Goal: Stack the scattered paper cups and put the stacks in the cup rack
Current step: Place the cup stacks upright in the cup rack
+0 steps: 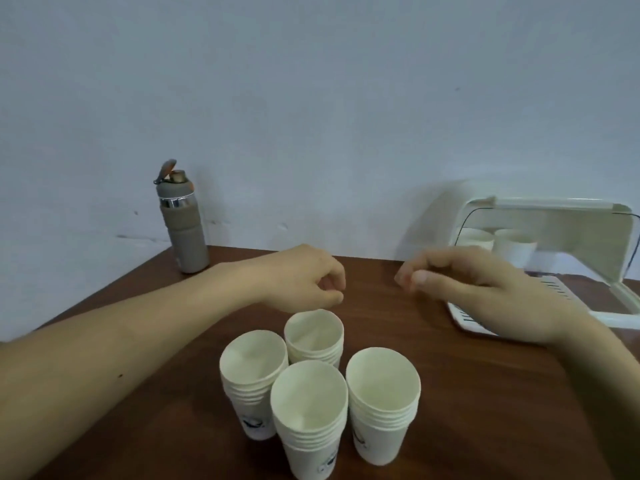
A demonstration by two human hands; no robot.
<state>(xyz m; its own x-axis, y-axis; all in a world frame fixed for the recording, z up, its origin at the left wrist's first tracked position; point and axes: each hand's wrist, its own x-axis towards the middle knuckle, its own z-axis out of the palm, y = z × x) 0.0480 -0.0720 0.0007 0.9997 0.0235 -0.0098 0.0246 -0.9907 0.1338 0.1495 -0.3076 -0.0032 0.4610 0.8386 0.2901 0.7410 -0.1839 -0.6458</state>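
Several stacks of white paper cups stand upright close together on the brown table: a far stack (314, 336), a left stack (252, 375), a near stack (309, 415) and a right stack (382, 403). My left hand (304, 277) hovers just above and behind the far stack, fingers curled, holding nothing. My right hand (485, 289) hovers to the right, fingers loosely curled and empty, in front of the white cup rack (588, 244). The rack's lid is raised and two cup stacks (512, 245) stand inside.
A grey water bottle (181, 220) with its cap flipped open stands at the table's back left corner by the wall. The rack's slotted tray (554, 289) lies at the back right. The table's left edge runs diagonally under my left forearm.
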